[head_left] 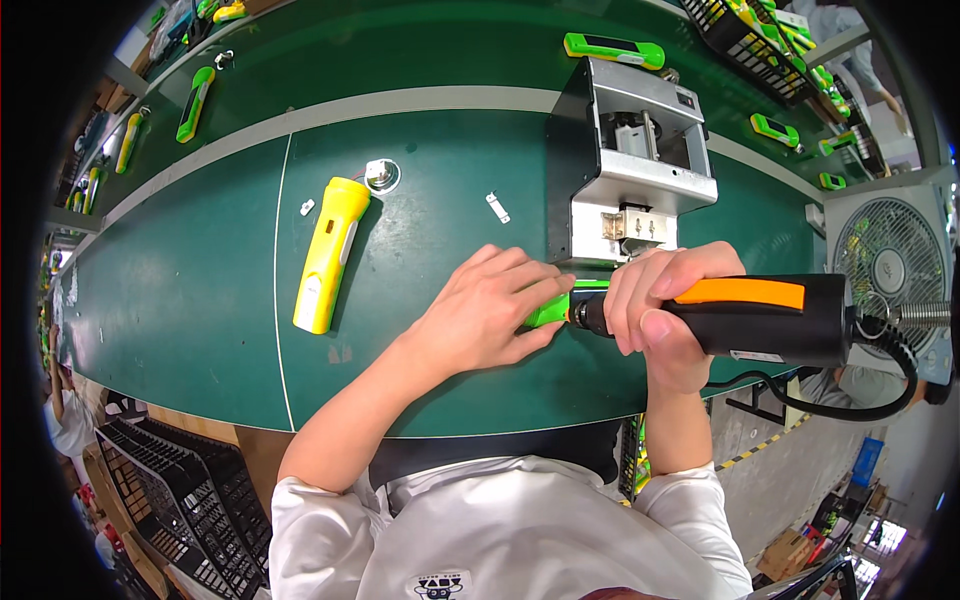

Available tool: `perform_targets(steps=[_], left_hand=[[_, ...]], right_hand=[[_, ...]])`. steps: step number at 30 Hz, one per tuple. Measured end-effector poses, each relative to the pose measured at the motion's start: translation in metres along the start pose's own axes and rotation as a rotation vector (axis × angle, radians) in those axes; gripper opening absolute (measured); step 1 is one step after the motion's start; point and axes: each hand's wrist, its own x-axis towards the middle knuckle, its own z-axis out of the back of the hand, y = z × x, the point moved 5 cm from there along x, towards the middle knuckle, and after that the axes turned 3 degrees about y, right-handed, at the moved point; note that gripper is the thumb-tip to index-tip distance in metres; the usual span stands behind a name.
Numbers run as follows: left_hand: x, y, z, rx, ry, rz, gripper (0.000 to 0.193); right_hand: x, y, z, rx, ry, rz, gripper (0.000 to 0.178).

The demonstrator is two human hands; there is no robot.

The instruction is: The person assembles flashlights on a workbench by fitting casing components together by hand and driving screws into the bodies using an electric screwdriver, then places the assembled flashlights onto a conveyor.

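Observation:
My left hand (485, 310) is closed over a green flashlight (547, 312) lying on the green table, hiding much of it. In my right hand (665, 300) is a black electric screwdriver (780, 318) with an orange strip, held level. Its tip meets the green flashlight beside my left fingertips; the exact contact is too small to make out. Left of my hands lies a yellow flashlight (330, 255), with a round silver lamp piece (381, 175) by its wide end. Two small white parts rest nearby: a strip (497, 208) and a smaller bit (307, 207).
A metal box-shaped machine (650, 185), possibly a screw feeder, stands just beyond my right hand. The screwdriver's black cable (860, 410) loops at the right, near a fan (888, 268). Green flashlights (613, 50) lie along the far strip. A black crate (180, 490) stands below left.

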Motion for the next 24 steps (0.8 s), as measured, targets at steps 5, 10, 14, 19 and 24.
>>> perform_targets(steps=[5,10,14,19,24], left_hand=[[0.001,-0.001,0.000,0.036,0.004,-0.008,0.045],[-0.002,-0.003,-0.002,0.040,-0.015,-0.038,0.047],[-0.002,-0.004,-0.001,0.043,-0.011,-0.032,0.047],[0.000,-0.006,0.001,0.046,-0.002,-0.052,0.045],[-0.001,-0.006,0.002,0.094,0.001,-0.069,0.044]], right_hand=[[-0.004,0.002,0.003,0.052,0.091,0.008,0.020],[-0.008,0.003,-0.001,-0.061,0.140,0.057,0.019],[-0.009,0.005,0.000,0.007,0.129,0.025,0.017],[-0.006,0.009,-0.004,-0.113,0.170,0.067,0.018],[-0.008,0.008,-0.005,-0.316,0.176,0.079,0.019]])
